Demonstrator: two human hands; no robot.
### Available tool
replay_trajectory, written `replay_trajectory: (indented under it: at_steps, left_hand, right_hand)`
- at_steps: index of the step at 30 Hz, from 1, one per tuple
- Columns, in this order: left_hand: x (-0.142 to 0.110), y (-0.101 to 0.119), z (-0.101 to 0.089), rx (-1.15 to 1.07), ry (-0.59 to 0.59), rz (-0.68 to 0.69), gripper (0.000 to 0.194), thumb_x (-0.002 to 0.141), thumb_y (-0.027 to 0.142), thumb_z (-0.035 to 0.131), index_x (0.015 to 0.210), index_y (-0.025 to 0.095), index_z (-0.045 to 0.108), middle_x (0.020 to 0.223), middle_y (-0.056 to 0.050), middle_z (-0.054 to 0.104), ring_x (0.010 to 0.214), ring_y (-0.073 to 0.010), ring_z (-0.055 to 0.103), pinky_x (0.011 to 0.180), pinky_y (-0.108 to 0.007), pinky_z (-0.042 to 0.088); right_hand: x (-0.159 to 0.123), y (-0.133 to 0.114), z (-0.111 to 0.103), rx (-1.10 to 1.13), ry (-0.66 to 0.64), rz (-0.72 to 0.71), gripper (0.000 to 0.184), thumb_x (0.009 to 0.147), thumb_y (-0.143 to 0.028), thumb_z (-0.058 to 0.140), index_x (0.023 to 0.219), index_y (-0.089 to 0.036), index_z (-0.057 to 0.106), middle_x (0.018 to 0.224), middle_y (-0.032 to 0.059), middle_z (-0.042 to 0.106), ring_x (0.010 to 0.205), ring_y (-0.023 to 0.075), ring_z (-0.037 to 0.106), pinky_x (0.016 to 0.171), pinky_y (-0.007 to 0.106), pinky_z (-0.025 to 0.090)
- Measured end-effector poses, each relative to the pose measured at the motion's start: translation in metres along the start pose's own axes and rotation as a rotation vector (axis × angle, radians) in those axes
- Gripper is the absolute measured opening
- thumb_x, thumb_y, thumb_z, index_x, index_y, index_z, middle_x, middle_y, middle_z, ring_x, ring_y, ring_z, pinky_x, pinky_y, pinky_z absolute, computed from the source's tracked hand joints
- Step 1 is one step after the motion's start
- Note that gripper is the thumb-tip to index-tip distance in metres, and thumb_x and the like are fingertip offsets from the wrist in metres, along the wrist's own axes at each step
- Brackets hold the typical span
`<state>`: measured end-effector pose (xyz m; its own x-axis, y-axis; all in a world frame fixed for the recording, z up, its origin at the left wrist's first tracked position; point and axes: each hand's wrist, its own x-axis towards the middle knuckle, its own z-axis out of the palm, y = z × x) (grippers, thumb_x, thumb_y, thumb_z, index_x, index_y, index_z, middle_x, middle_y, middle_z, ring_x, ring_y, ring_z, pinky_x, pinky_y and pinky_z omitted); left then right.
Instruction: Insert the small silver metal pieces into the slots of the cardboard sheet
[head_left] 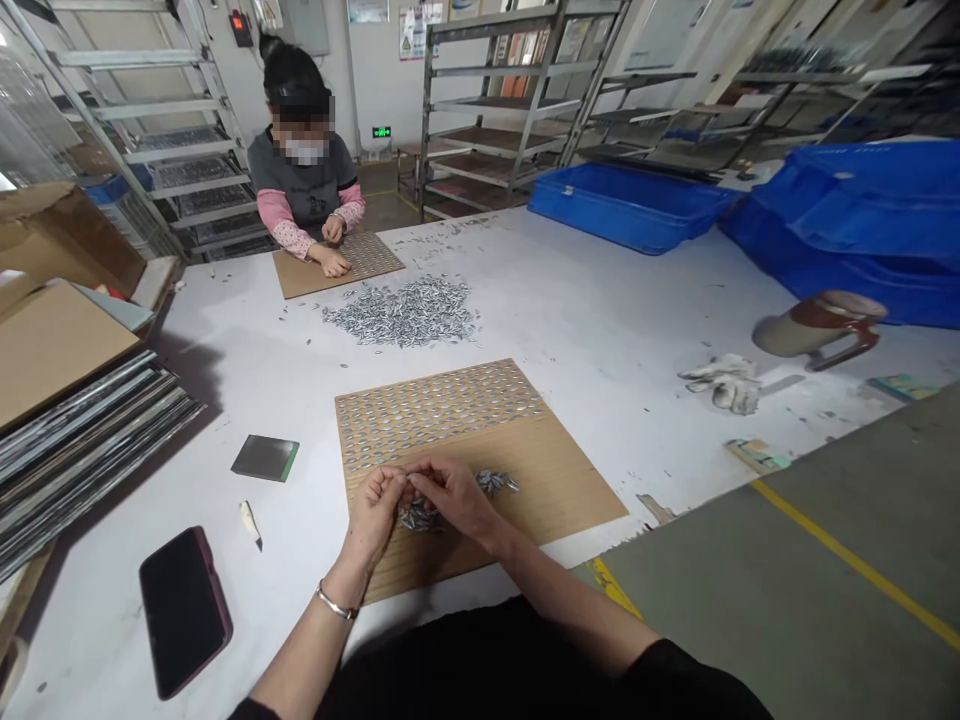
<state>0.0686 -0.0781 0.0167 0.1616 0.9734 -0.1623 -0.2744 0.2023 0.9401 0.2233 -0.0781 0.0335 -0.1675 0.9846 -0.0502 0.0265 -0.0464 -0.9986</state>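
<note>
My left hand (379,508) and my right hand (454,500) meet over a brown board (555,480), thumbs and forefingers pinched together. What sits between the fingertips is too small or hidden to make out. Beneath the hands lies a small heap of silvery, leaf-shaped metal pieces (421,516), partly covered by them. A second cluster of such pieces (496,482) shows just right of my right hand. Rows of the same pieces (435,405) cover the board's far half. A large loose pile of metal pieces (409,312) lies beyond the board.
Across the table a co-worker (307,190) bends over another board (300,278). At left are stacked boards (90,440), a phone (186,610), a small knife (250,524) and a dark flat block (265,457). Gloves (724,382), a mug (814,325) and blue bins (622,205) stand right.
</note>
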Motion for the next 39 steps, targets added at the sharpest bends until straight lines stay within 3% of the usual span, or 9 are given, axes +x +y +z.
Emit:
replay_trajectory:
  at_steps: [5, 8, 12, 18, 22, 25, 31, 36, 39]
  left_hand:
    - [-0.005, -0.009, -0.001, -0.019, 0.051, 0.058, 0.028, 0.079, 0.04, 0.077, 0.082, 0.018, 0.061, 0.07, 0.001, 0.067, 0.064, -0.0125, 0.061, 0.064, -0.025, 0.048]
    - [-0.01, -0.013, -0.003, 0.02, 0.079, 0.065, 0.022, 0.083, 0.038, 0.072, 0.085, 0.018, 0.062, 0.075, -0.001, 0.07, 0.067, -0.0146, 0.064, 0.065, -0.027, 0.05]
    - [-0.01, -0.007, -0.018, 0.462, 0.139, 0.205, 0.01, 0.088, 0.028, 0.064, 0.092, 0.019, 0.067, 0.083, -0.003, 0.071, 0.073, -0.0167, 0.064, 0.071, -0.031, 0.051]
    - [-0.002, -0.001, -0.033, 1.01, -0.249, 0.423, 0.02, 0.087, 0.01, 0.056, 0.095, 0.02, 0.07, 0.1, -0.007, 0.068, 0.098, -0.0241, 0.06, 0.089, -0.039, 0.049]
    - [-0.002, -0.003, -0.035, 1.119, -0.278, 0.4, 0.019, 0.087, 0.007, 0.051, 0.09, 0.019, 0.065, 0.097, -0.007, 0.062, 0.093, -0.0228, 0.058, 0.084, -0.036, 0.049]
    - [-0.004, 0.001, -0.036, 1.173, -0.241, 0.379, 0.015, 0.087, 0.01, 0.05, 0.083, 0.02, 0.061, 0.09, -0.006, 0.06, 0.085, -0.0212, 0.057, 0.077, -0.033, 0.047]
    - [-0.002, 0.011, -0.037, 0.928, -0.148, 0.24, 0.01, 0.088, 0.023, 0.058, 0.081, 0.02, 0.064, 0.08, -0.003, 0.067, 0.075, -0.0189, 0.06, 0.072, -0.031, 0.046]
    - [0.001, 0.008, -0.036, 0.399, -0.047, 0.063, 0.02, 0.084, 0.038, 0.068, 0.086, 0.018, 0.068, 0.069, -0.001, 0.068, 0.063, -0.0154, 0.061, 0.064, -0.028, 0.048]
    - [0.001, 0.006, -0.031, 0.123, -0.001, 0.017, 0.028, 0.076, 0.04, 0.078, 0.085, 0.016, 0.066, 0.072, -0.002, 0.071, 0.064, -0.0145, 0.064, 0.067, -0.028, 0.051]
  right_hand:
    - [-0.003, 0.006, 0.009, -0.057, 0.097, 0.081, 0.024, 0.084, -0.044, 0.064, 0.09, -0.021, 0.066, 0.074, 0.0028, 0.071, 0.064, 0.0179, 0.066, 0.051, 0.026, 0.051]
    - [-0.005, 0.009, 0.015, -0.139, 0.129, 0.036, 0.023, 0.086, -0.044, 0.063, 0.085, -0.021, 0.067, 0.076, 0.0031, 0.07, 0.067, 0.0177, 0.065, 0.059, 0.028, 0.053]
    - [0.012, 0.013, 0.003, -0.196, 0.156, -0.012, 0.024, 0.093, -0.042, 0.054, 0.095, -0.021, 0.065, 0.085, 0.0046, 0.072, 0.073, 0.0185, 0.068, 0.065, 0.03, 0.055]
    - [0.045, 0.02, -0.021, -0.562, 0.044, -0.132, 0.014, 0.089, -0.023, 0.055, 0.093, -0.021, 0.069, 0.091, 0.0047, 0.075, 0.087, 0.0198, 0.068, 0.083, 0.032, 0.051]
    - [0.052, 0.021, -0.011, -0.68, 0.022, -0.055, 0.012, 0.089, -0.018, 0.055, 0.088, -0.019, 0.067, 0.078, 0.0019, 0.072, 0.075, 0.0167, 0.065, 0.073, 0.026, 0.046]
    - [0.055, 0.02, -0.003, -0.843, 0.032, -0.012, 0.013, 0.091, -0.016, 0.054, 0.086, -0.018, 0.066, 0.083, 0.0046, 0.072, 0.078, 0.0173, 0.064, 0.072, 0.025, 0.041]
    - [0.058, 0.01, 0.001, -1.059, 0.012, -0.009, 0.017, 0.095, -0.016, 0.049, 0.093, -0.017, 0.066, 0.091, 0.0086, 0.073, 0.086, 0.0187, 0.063, 0.075, 0.026, 0.038]
    - [0.057, 0.0, -0.002, -1.111, -0.039, -0.04, 0.019, 0.096, -0.018, 0.048, 0.092, -0.018, 0.067, 0.092, 0.0089, 0.074, 0.085, 0.0192, 0.064, 0.074, 0.027, 0.038]
    - [0.051, 0.001, -0.004, -1.06, 0.057, -0.008, 0.014, 0.095, -0.021, 0.053, 0.096, -0.018, 0.066, 0.092, 0.0093, 0.074, 0.084, 0.0198, 0.066, 0.073, 0.027, 0.041]
